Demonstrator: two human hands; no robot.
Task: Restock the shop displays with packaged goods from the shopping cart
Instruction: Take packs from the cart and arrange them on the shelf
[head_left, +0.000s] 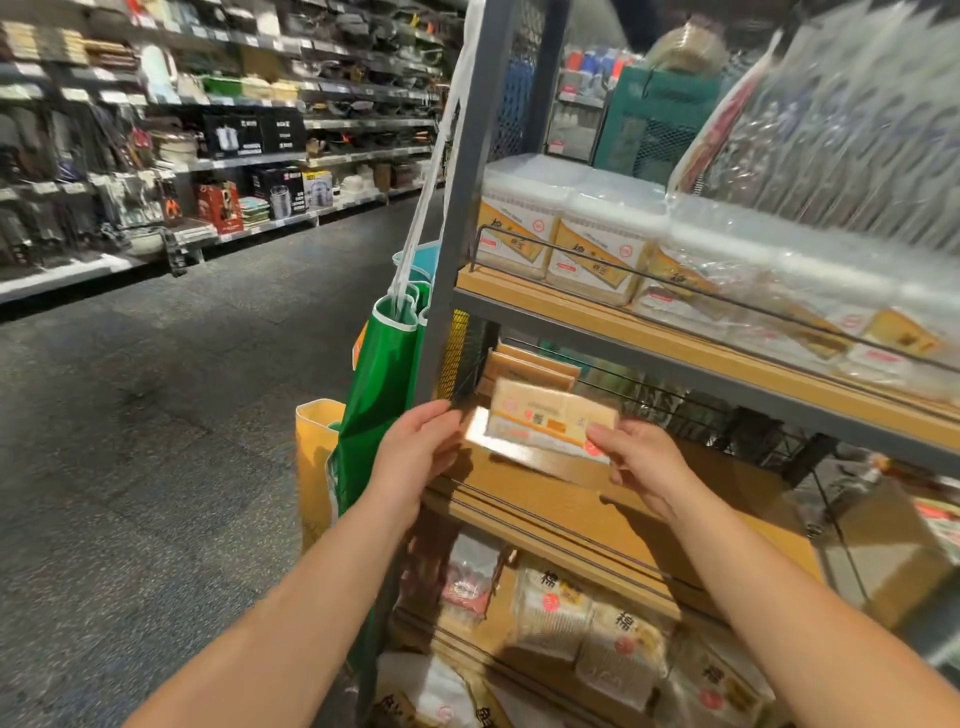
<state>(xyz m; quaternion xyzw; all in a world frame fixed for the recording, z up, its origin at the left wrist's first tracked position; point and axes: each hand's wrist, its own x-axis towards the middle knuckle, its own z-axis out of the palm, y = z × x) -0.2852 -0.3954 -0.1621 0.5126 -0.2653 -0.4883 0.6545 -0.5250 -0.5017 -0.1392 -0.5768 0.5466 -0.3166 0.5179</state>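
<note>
both hands pinch the pack (550, 423) by its ends, left hand (415, 449), right hand (641, 460); long axis along middle shelf (597, 499), stack (530, 366) just behind.

I'm looking at a shop, a housewares store by the stock. Across the upper left of the frame run long shelves (249, 156) with price tags along their edges, filled with boxed kettles (283, 195), pans and other kitchenware. A dark aisle floor (156, 415) fills the left. On the right stands a display rack (649, 343) whose wooden tiers carry rows of identical wrapped packs (587, 244).
</note>
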